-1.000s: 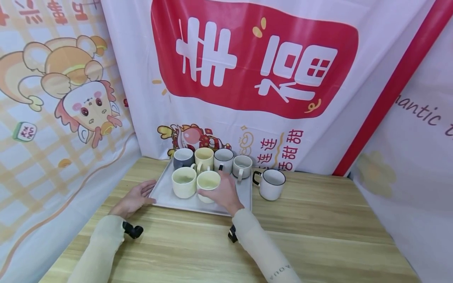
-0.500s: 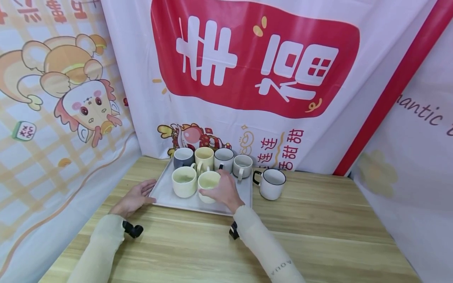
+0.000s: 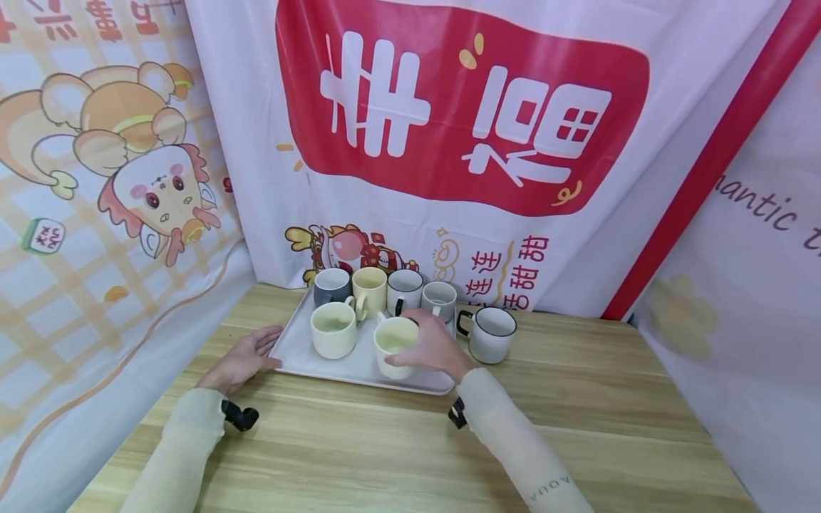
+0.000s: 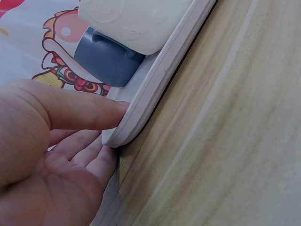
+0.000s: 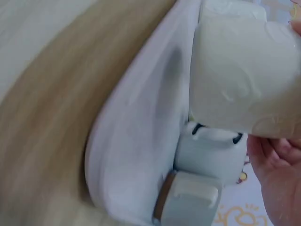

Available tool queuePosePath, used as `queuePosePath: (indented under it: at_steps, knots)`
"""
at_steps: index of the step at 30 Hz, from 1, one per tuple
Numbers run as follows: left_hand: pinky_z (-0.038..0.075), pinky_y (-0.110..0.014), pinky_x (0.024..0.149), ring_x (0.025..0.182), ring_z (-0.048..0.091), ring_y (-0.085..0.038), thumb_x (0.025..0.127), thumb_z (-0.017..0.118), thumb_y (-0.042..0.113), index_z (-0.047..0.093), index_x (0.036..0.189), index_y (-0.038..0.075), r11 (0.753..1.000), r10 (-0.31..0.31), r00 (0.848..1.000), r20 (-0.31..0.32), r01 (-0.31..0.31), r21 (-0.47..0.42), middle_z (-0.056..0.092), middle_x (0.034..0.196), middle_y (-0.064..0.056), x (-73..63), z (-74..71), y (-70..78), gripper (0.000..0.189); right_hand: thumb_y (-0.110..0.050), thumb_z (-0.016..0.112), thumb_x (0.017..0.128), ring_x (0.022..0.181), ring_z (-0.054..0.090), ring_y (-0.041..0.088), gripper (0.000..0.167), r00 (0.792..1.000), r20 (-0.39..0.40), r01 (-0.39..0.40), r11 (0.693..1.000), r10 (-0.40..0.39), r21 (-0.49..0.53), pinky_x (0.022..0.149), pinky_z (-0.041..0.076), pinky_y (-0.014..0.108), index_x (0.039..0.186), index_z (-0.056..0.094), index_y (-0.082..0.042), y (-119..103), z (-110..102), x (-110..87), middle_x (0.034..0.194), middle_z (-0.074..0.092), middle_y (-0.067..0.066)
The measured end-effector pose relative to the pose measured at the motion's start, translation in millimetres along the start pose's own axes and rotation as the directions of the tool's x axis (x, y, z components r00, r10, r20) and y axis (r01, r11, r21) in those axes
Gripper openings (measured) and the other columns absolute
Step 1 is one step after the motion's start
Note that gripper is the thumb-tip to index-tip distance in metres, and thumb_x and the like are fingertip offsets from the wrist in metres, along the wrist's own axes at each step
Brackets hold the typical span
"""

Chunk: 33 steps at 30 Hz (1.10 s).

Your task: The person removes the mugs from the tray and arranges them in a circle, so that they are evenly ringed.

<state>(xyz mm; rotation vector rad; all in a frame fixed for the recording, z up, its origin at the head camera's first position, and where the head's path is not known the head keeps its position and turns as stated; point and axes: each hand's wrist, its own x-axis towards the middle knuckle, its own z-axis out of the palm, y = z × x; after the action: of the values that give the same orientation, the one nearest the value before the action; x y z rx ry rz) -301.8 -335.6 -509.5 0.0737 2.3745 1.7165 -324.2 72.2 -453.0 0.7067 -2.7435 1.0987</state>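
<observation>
In the head view, my right hand [image 3: 437, 345] grips a pale cream-green mug [image 3: 393, 333], thumb on its near side. A shadow lies on the tray beneath this mug [image 5: 244, 75] in the right wrist view, and its base hangs over the tray floor. My left hand [image 3: 244, 358] holds the near-left corner of the white rectangular tray [image 3: 298, 349]; its thumb [image 4: 89, 110] lies against the rim, the other fingers at the outer side. A second cream-green mug [image 3: 333, 336] stands on the tray, left of the held one.
Along the tray's back stand a dark blue mug [image 3: 332, 286], a yellow mug [image 3: 370, 291], a white mug with a black rim [image 3: 404, 285] and a small grey mug [image 3: 439, 298]. Another black-rimmed white mug [image 3: 494, 338] sits on the wooden table [image 3: 577, 399], right of the tray. Printed cloth [image 3: 449, 196] hangs behind.
My right hand has moved right and slightly toward me with the cream-green mug, widening the gap to the other cream-green mug. My left hand stays at the tray corner.
</observation>
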Motion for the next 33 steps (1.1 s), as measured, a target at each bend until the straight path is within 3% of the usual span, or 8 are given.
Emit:
queuePosePath:
  at_steps: [9,15,23,28,33]
  knots:
    - [0.021,-0.057,0.134,0.162,0.012,-0.049,0.094,0.068,-0.008,0.011,0.166,-0.006,1.0,-0.004,1.0,-0.001,0.004,0.02,0.011,0.175,-0.029,-1.4,1.4,2.6,0.092,-0.044,0.098,0.059,0.096,0.063,0.013,0.079,0.997,0.049,0.058,0.997,-0.056,-0.048,0.082,0.056,0.031,0.13,0.07,-0.023,12.3,-53.3,-26.2,0.11,0.072,-0.008]
    - [0.021,-0.059,0.134,0.162,0.012,-0.05,0.094,0.067,-0.008,0.01,0.166,-0.006,1.0,0.008,1.0,0.007,-0.009,0.029,0.01,0.175,-0.03,-1.9,2.4,3.1,0.092,-0.038,0.101,0.06,0.101,0.065,0.017,0.079,0.995,0.077,0.063,0.998,-0.064,0.005,0.086,0.057,0.034,0.13,0.069,-0.022,15.8,-100.3,-42.7,0.114,0.073,-0.003]
    - [0.021,-0.06,0.134,0.162,0.012,-0.05,0.095,0.067,-0.008,0.01,0.167,-0.005,1.0,0.012,1.0,0.006,-0.012,0.022,0.01,0.175,-0.029,-0.4,0.7,2.7,0.092,-0.035,0.101,0.066,0.11,0.063,0.025,0.08,0.997,0.07,-0.027,0.999,0.028,-0.023,0.09,0.06,0.041,0.137,0.064,-0.029,12.1,-170.4,-53.2,0.126,0.07,-0.002]
    - [0.021,-0.058,0.134,0.163,0.012,-0.048,0.095,0.067,-0.007,0.011,0.167,-0.004,1.0,-0.001,1.0,-0.003,0.001,0.017,0.011,0.176,-0.028,0.3,0.3,1.2,0.091,-0.04,0.1,0.067,0.111,0.063,0.028,0.085,0.998,0.037,-0.039,0.996,0.042,-0.075,0.09,0.065,0.046,0.141,0.061,-0.024,21.7,-208.9,-57.4,0.131,0.067,0.003]
    - [0.019,-0.06,0.134,0.162,0.012,-0.05,0.094,0.067,-0.008,0.009,0.167,-0.005,1.0,0.013,1.0,0.007,-0.013,0.008,0.01,0.175,-0.029,-0.4,0.0,1.0,0.093,-0.048,0.098,0.068,0.116,0.061,0.031,0.094,0.991,0.008,-0.129,0.985,0.131,-0.117,0.093,0.066,0.053,0.147,0.055,-0.023,35.3,-239.6,-62.1,0.138,0.063,0.007]
